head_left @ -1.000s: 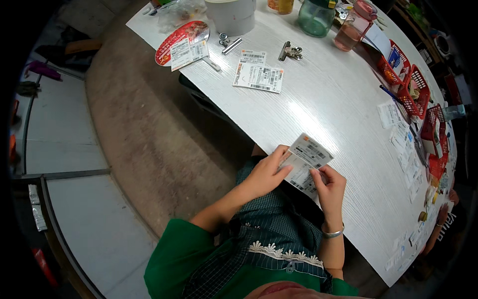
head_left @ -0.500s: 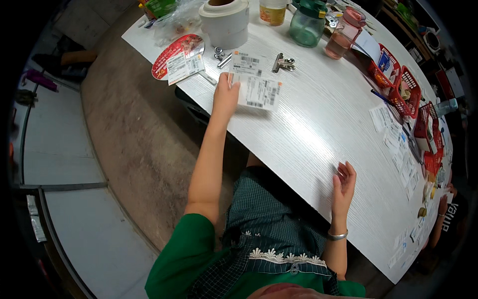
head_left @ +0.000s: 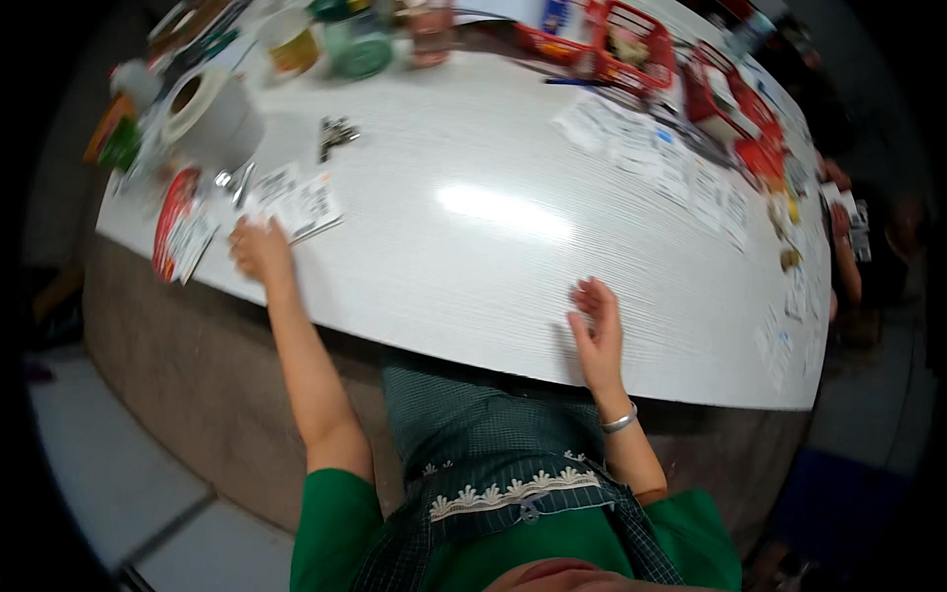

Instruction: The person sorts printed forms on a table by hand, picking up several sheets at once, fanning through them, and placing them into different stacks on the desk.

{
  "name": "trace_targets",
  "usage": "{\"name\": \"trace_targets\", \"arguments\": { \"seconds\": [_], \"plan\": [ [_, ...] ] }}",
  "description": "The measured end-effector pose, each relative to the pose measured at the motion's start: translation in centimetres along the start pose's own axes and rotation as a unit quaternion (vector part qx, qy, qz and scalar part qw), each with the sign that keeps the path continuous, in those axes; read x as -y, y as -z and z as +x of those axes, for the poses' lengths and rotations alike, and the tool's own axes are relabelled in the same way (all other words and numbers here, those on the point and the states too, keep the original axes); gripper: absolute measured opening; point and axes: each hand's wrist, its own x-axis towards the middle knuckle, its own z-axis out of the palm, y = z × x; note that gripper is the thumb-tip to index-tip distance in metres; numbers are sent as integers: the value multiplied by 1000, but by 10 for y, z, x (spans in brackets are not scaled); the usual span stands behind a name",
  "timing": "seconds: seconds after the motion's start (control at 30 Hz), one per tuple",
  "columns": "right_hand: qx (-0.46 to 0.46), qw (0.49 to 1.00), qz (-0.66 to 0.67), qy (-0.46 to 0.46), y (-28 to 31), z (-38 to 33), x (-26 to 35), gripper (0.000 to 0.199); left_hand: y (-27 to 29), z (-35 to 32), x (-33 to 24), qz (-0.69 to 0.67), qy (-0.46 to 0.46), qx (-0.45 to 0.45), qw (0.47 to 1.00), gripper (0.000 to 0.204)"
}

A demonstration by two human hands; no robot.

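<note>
At the table's left part, my left hand [head_left: 262,251] is closed at the near left end of a white printed label [head_left: 318,205]; motion blur softens its fingertips. Another printed label [head_left: 274,185] lies just behind it. To the left of that hand is a red oval card [head_left: 176,212], with white printed labels [head_left: 191,239] over its lower part. A metal bulldog clip [head_left: 237,183] rests beyond my fingers. My right hand [head_left: 599,331] is held over the near edge of the table, fingers loosely curved and apart, with nothing in it.
A large roll of white labels [head_left: 222,123] stands at the back left, near a green jar [head_left: 357,47] and a pink bottle [head_left: 431,35]. Another clip [head_left: 337,135] lies behind. Red baskets [head_left: 631,49] and rows of labels [head_left: 661,163] line the right, where another person's hand [head_left: 838,217] shows.
The view has turned to the right, so the table and its things appear shifted left. My left hand stays at the label; my right hand remains open above the table.
</note>
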Motion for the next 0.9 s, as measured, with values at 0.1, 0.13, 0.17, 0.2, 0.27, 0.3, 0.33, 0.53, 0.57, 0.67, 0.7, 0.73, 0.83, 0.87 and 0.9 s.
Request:
{"name": "trace_targets", "arguments": {
  "seconds": [0.1, 0.13, 0.17, 0.2, 0.27, 0.3, 0.33, 0.53, 0.57, 0.67, 0.7, 0.73, 0.83, 0.87, 0.9],
  "plan": [
    [-12, 995, -93, 35, 19, -9, 10, 44, 30, -28, -36, -95, -112, -88, 985, 51],
    [-27, 991, -120, 45, 29, -19, 7, 42, 38, -43, -54, -126, -159, -95, 975, 50],
    [-27, 987, -150, 51, 37, -25, 3, 40, 34, -61, -64, -194, -207, -42, 958, 50],
    [-43, 983, -172, 52, 47, -33, 1, 38, 39, -75, -80, -259, -259, 4, 930, 50],
    [-72, 972, -217, 57, 68, -47, -4, 34, 51, -105, -120, -295, -385, 69, 872, 48],
    [-87, 963, -249, 59, 76, -53, -8, 33, 54, -120, -138, -304, -405, 109, 855, 46],
    [-103, 953, -279, 63, 80, -59, -14, 32, 56, -131, -155, -311, -425, 146, 837, 44],
    [-145, 909, -375, 111, 80, -58, -31, 21, 51, -171, -242, -338, -477, 250, 772, 42],
    [-151, 910, -371, 109, 79, -56, -31, 19, 46, -171, -253, -329, -500, 227, 769, 41],
    [-151, 911, -368, 108, 83, -55, -33, 15, 42, -176, -283, -311, -492, 248, 774, 39],
    [-147, 914, -361, 111, 84, -55, -33, 15, 45, -175, -290, -307, -500, 243, 772, 38],
    [-145, 916, -358, 113, 86, -55, -33, 14, 44, -177, -299, -310, -504, 251, 766, 38],
    [-153, 918, -347, 113, 89, -55, -36, 12, 50, -193, -323, -309, -519, 275, 747, 37],
    [-152, 920, -343, 112, 90, -55, -37, 12, 51, -201, -329, -312, -528, 287, 736, 37],
    [-152, 922, -338, 112, 91, -55, -37, 12, 53, -210, -333, -317, -535, 299, 724, 37]
  ]
}}
